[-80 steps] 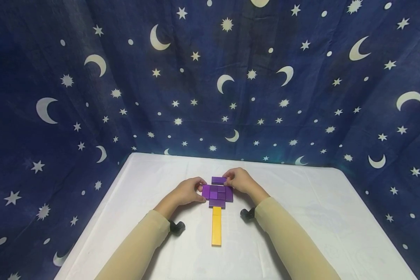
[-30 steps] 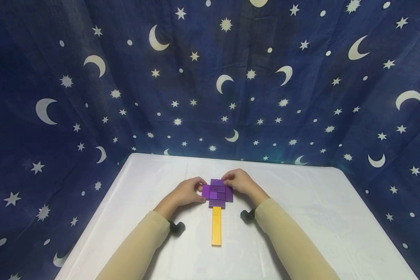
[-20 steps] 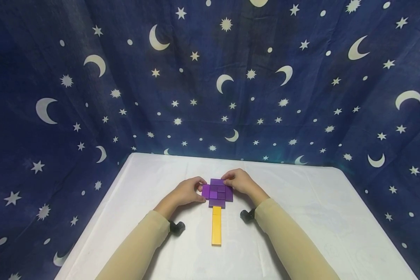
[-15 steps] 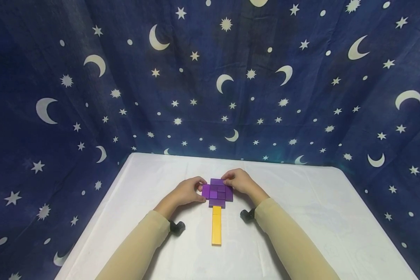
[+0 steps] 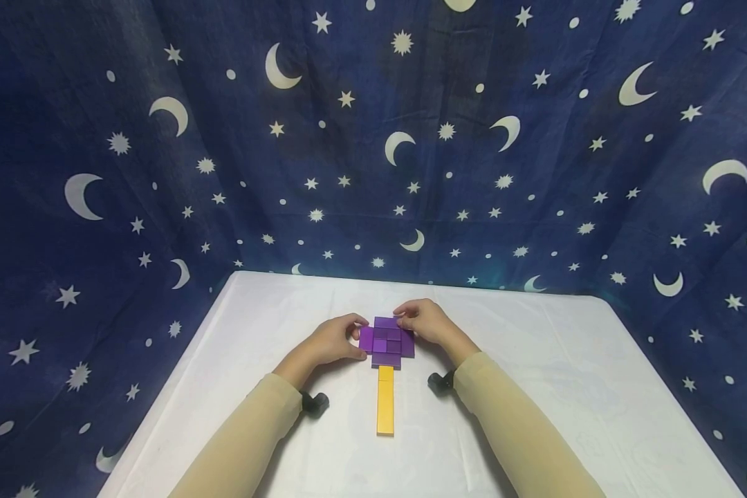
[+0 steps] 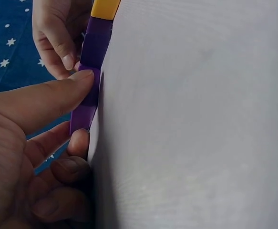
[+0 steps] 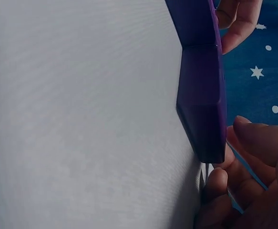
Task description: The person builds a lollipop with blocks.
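Flat purple magnetic-looking blocks form a flower shape on the table in the head view. My left hand (image 5: 335, 339) pinches the left purple block (image 5: 366, 339) at its ends; the left wrist view shows the thumb (image 6: 81, 83) pressed on its near corner. My right hand (image 5: 428, 321) is at the right end of the far purple block (image 5: 384, 322). In the right wrist view its thumb (image 7: 258, 138) stands slightly off the purple blocks (image 7: 200, 76), fingers spread around the end. Four-part purple centre pieces (image 5: 380, 346) lie between the outer blocks.
A yellow strip of two blocks (image 5: 385, 401) runs from the near purple block (image 5: 386, 360) toward the front. The white cloth-covered table (image 5: 535, 387) ends at a dark blue curtain (image 5: 373, 166) with moons and stars. Black wrist cameras (image 5: 315, 404) sit at both cuffs.
My right hand has slid the far purple block nearer and slightly left until it meets the others. Its index finger has now lifted slightly off the far edge. My left hand stays in place.
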Available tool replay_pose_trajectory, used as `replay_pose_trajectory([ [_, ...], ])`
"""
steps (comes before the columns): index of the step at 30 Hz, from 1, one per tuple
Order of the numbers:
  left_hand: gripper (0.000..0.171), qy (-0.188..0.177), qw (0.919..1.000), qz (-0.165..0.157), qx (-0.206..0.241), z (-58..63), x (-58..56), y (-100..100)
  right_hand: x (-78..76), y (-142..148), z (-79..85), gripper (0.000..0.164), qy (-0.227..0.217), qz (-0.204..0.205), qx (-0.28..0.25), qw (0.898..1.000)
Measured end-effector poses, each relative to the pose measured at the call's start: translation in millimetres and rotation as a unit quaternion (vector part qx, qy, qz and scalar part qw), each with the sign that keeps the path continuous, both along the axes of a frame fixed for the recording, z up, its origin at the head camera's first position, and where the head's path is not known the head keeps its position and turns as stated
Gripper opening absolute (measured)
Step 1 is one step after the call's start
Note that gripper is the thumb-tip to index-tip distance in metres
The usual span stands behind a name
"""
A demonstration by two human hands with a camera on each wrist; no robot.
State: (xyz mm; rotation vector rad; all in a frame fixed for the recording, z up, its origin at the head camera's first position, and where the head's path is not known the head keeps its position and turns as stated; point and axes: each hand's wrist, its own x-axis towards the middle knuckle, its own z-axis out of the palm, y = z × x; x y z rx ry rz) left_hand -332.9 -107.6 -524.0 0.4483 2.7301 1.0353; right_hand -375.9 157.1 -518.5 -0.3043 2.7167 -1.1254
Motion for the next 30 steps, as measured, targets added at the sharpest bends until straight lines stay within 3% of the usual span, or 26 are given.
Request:
replay_pose_trajectory([
  [10, 0.072, -0.032, 0.9991, -0.019, 0.022, 6.4, -3.7, -5, 6.5, 2, 2.1, 0.032, 0.014, -0.007, -0.009, 1.0],
  [15, 0.07, -0.034, 0.999, 0.006, 0.029, 9.7, -2.5, -12, 10.5, 9, 3.2, 0.038, 0.032, -0.017, -0.012, 0.999],
  [22, 0.069, 0.025, 0.9968, 0.069, -0.03, 19.8, 1.9, -24, 22.5, 22, 6.3, 0.049, 0.058, -0.042, 0.015, 0.997],
  [30, 0.083, 0.095, 0.9828, 0.121, -0.102, 37.7, 14.9, -39, 40.1, 35, 11.2, 0.068, 0.072, -0.055, 0.052, 0.995],
])
